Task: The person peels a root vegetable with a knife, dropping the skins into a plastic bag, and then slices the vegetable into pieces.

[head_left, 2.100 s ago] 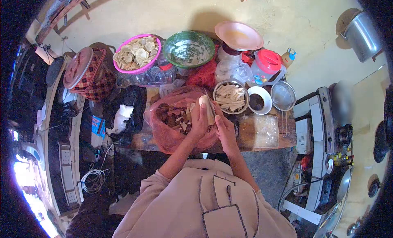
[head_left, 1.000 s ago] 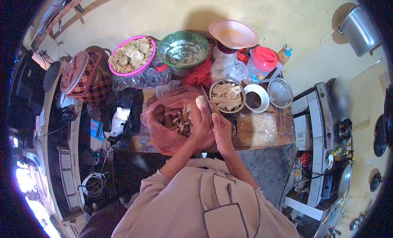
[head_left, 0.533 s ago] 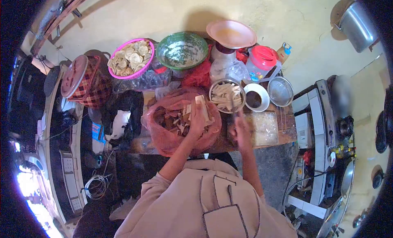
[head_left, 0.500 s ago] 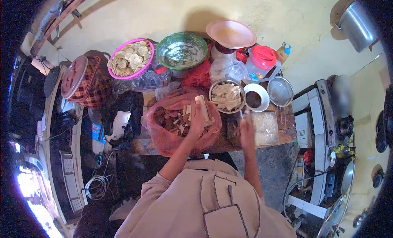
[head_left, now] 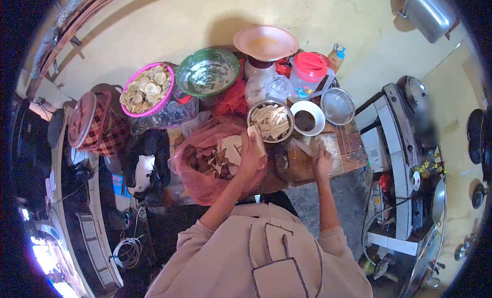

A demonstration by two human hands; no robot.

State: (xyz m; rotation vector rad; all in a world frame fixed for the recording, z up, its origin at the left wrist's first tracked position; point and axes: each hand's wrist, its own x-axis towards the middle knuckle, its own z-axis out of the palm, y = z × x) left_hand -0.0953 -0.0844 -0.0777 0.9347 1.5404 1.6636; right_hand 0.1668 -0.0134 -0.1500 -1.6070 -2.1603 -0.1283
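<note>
A person in a beige top [head_left: 271,247] works at a wooden tabletop [head_left: 352,157], left hand [head_left: 250,157] gripping a pale peeled chunk [head_left: 258,136] above the right side of a red plastic bag [head_left: 197,188] holding peelings [head_left: 231,150]. The right hand [head_left: 323,163] is closed around a knife [head_left: 306,147], its blade angled left at a pale board [head_left: 332,144] near the front edge. A strip of wood separates bag and board, and the hands are well apart. The bag reaches almost to the front edge. Behind, a metal bowl [head_left: 271,141] of pale sticks [head_left: 270,120], a white bowl [head_left: 319,114] and a sieve [head_left: 338,106] stand close together, crowding the space beyond the blade.
</note>
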